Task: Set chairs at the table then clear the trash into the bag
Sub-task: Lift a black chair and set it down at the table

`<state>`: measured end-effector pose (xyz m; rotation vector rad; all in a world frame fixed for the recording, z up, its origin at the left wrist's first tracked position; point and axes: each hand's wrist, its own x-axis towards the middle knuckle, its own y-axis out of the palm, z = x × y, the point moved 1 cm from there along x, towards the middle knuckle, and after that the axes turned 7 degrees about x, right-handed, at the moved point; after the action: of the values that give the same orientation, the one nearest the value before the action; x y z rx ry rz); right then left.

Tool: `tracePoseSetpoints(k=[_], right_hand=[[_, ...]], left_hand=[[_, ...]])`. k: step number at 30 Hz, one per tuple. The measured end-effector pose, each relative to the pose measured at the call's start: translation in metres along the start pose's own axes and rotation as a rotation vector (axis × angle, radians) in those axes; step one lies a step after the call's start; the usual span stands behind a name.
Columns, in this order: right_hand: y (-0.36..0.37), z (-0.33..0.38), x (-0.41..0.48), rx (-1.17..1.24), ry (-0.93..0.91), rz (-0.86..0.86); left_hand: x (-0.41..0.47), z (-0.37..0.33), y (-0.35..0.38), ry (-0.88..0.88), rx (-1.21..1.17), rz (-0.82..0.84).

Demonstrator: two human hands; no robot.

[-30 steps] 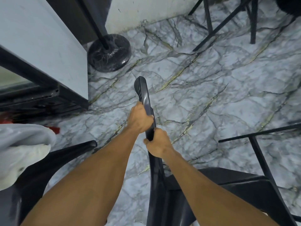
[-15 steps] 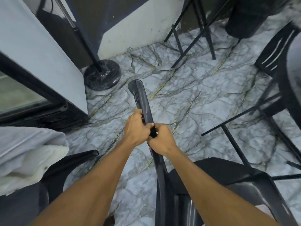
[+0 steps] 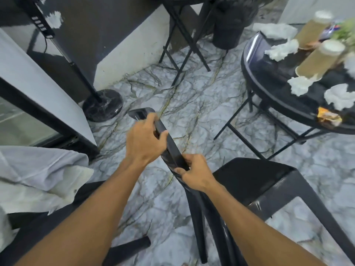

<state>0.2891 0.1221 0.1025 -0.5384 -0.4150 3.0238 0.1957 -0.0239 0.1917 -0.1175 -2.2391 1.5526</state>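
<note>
A black plastic chair stands in front of me on the marble floor, its seat towards the right. My left hand grips the top of its backrest, and my right hand grips the same top edge a little lower. A round black glass table stands at the right. Crumpled white napkins, two paper cups lying on their sides and an orange wrapper lie on it. A black trash bag stands on the floor at the back.
A second black chair with white cloth draped over it stands at the lower left. A glass-door cabinet fills the left side, with a round-based stand beside it. A folding table's legs rise at the back.
My view has swung right, bringing the table with its trash into sight. The chair has turned with my hands, and my two hands have moved apart along the backrest.
</note>
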Motion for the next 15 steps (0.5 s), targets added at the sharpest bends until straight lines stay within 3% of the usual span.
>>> tracePoseSetpoints(k=[3, 6, 15], right_hand=[[-0.01, 0.001, -0.038, 0.038, 0.006, -0.026], [-0.028, 0.004, -0.068, 0.067, -0.021, -0.079], [-0.086, 0.06, -0.133, 0.03, -0.241, -0.153]], left_hand=[[-0.01, -0.012, -0.011, -0.037, -0.017, 0.011], [-0.012, -0.024, -0.013, -0.168, -0.224, 0.127], [-0.064, -0.115, -0.041, 0.013, -0.308, -0.028]])
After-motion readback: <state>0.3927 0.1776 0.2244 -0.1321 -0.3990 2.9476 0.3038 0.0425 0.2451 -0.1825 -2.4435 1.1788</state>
